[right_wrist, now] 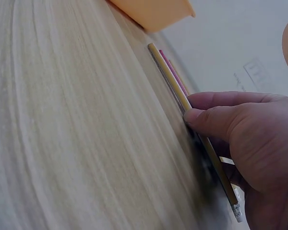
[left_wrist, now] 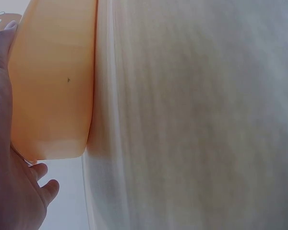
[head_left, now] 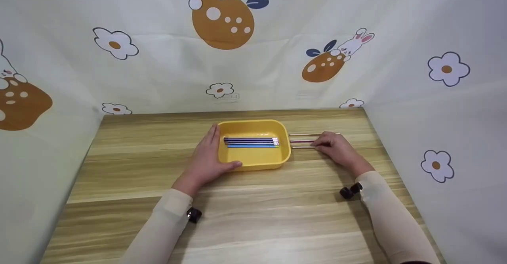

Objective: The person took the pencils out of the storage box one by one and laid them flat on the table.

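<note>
A yellow plastic basin (head_left: 253, 165) stands on the wood-grain table. My left hand (head_left: 204, 159) holds its left end, thumb over the front rim and fingers along the left wall. The basin's orange-looking wall (left_wrist: 53, 81) fills the upper left of the left wrist view. Several dark purple pencils and a blue pencil (head_left: 253, 146) lie side by side inside. Right of the basin, my right hand (head_left: 334, 147) pinches the nearest pencil (right_wrist: 173, 79), gold with a white eraser, between thumb and forefinger. Beyond it lie a pink pencil (head_left: 301, 141) and a gold-brown pencil (head_left: 305, 134).
The wooden table (head_left: 253, 216) meets a pale patterned cloth (head_left: 166, 69) at the back and both sides. Black wrist cameras (head_left: 194, 215) sit under each forearm, close above the tabletop. The three pencils point lengthwise at the basin's right end.
</note>
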Demonstrator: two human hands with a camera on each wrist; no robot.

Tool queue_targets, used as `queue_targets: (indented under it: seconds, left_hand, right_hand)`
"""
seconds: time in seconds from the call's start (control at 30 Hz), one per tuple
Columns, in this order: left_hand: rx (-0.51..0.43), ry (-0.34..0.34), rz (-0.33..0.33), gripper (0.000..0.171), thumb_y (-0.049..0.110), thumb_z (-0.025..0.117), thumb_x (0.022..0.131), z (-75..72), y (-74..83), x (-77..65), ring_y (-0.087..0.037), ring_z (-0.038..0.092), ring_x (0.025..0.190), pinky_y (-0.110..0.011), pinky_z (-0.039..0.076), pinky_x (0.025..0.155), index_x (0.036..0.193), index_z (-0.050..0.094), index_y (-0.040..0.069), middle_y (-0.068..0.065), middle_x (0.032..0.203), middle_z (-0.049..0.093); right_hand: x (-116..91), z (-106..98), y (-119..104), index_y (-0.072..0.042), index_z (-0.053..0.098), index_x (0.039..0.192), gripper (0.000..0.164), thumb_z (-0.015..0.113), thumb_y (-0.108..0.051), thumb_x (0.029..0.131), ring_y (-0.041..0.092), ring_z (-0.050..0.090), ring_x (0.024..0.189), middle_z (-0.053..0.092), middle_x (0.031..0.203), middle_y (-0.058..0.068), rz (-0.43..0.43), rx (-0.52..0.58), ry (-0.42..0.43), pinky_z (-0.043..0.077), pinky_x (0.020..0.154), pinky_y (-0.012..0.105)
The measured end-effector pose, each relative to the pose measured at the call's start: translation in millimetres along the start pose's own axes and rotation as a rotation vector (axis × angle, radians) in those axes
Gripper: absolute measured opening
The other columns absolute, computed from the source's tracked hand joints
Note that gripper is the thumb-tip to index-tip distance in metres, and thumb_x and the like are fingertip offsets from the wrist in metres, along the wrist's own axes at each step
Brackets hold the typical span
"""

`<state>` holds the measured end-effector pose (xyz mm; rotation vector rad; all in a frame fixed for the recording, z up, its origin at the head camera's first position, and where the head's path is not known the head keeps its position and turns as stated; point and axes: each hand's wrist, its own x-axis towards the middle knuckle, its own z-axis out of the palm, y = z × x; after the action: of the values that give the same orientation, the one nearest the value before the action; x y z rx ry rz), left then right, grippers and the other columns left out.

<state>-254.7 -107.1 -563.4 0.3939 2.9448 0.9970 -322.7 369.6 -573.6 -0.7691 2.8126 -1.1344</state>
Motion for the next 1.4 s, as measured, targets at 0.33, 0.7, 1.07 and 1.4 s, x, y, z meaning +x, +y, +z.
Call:
queue_targets:
  seconds: [0.33,0.7,1.07,1.4]
  left_hand:
    - [0.003,0.007,0.002,0.141,0.076,0.083,0.084,-0.8,0.7,-0.2,-0.038,0.014,0.169,-0.056,0.019,0.135,0.177,0.007,0.003,-0.016,0.185,0.007]
    - [-0.007,0.012,0.004,0.141,0.075,0.084,0.084,0.1,0.5,0.0,-0.038,0.014,0.169,-0.056,0.019,0.135,0.178,0.005,0.005,-0.013,0.186,0.005]
    - [0.0,0.003,-0.008,0.142,0.075,0.084,0.084,-0.7,2.2,0.6,-0.035,0.012,0.17,-0.055,0.018,0.136,0.178,0.004,0.005,-0.011,0.186,0.004]
    - [0.008,0.0,-0.012,0.142,0.077,0.083,0.083,-2.3,2.5,-1.1,-0.037,0.012,0.17,-0.057,0.018,0.135,0.178,0.003,0.007,-0.013,0.186,0.004]
  right_hand:
    - [4.1,1.0,-2.0,-0.009,0.089,0.107,0.015,0.082,0.0,0.098,0.027,0.068,0.108,0.078,0.108,0.004,0.023,-0.031,-0.004,0.052,0.098,0.04]
    - [3.9,2.8,-2.4,-0.012,0.087,0.11,0.016,0.086,-0.004,0.096,0.026,0.065,0.108,0.076,0.108,0.002,0.044,-0.02,0.011,0.048,0.099,0.041]
    - [10.0,4.8,-27.5,-0.005,0.086,0.107,0.012,0.087,-0.004,0.095,0.022,0.064,0.106,0.075,0.104,0.003,0.021,0.089,0.058,0.05,0.094,0.027]
    - [36.3,20.8,-74.1,-0.009,0.085,0.107,0.007,0.084,-0.013,0.101,0.022,0.066,0.103,0.074,0.103,-0.001,-0.056,0.075,0.06,0.055,0.087,0.036]
